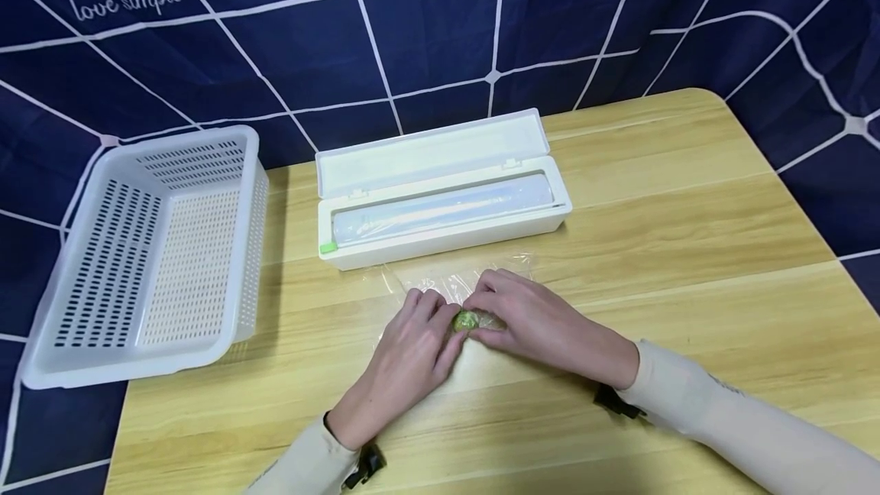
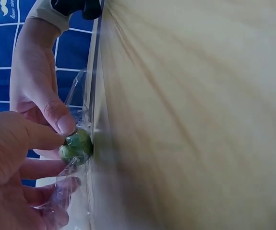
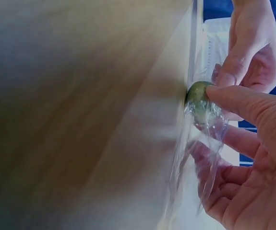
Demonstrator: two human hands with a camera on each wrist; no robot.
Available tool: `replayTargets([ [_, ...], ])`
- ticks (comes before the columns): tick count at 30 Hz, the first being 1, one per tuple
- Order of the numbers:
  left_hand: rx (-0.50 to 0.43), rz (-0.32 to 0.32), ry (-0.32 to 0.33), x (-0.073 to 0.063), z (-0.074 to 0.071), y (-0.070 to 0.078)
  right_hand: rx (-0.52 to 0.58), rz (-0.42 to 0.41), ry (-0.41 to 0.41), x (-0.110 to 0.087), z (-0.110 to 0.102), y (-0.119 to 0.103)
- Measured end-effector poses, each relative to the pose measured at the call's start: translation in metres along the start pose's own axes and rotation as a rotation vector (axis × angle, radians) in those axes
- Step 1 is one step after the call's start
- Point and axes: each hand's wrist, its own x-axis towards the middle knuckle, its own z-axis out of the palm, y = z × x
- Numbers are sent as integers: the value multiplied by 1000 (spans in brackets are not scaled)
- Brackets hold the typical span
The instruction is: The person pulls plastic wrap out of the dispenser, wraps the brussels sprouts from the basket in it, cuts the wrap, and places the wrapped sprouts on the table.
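A small round green vegetable, which looks like a Brussels sprout (image 1: 465, 320), lies on the wooden table with clear cling film (image 1: 450, 283) around it. My left hand (image 1: 409, 354) pinches it from the left, thumb against its near side. From the other side my right hand (image 1: 536, 323) grips the same sprout and its film. Both wrist views show the thumbs pressed on the sprout (image 2: 77, 146), close together. In the right wrist view, loose cling film (image 3: 210, 139) hangs over the fingers of my right hand. The film's flat part spreads out behind the hands.
Behind the hands a white cling film dispenser (image 1: 447, 247) has its lid (image 1: 433, 156) up, a film roll (image 1: 447, 208) inside and a green slider (image 1: 328, 247) at its left end. On the left stands a white perforated basket (image 1: 249, 266). A dark blue gridded cloth (image 1: 433, 44) surrounds the table (image 1: 687, 266).
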Motion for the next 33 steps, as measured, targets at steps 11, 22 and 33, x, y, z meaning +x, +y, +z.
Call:
replayTargets([
  [11,-6,10,13,0,-1,-2,2,35,-48,1,-1,-1],
  [22,11,-15,-23,-1,-1,-4,-40,2,-14,0,1,-1],
  [33,-7,-27,-28,1,-1,-5,-33,-19,26,3,3,-1],
])
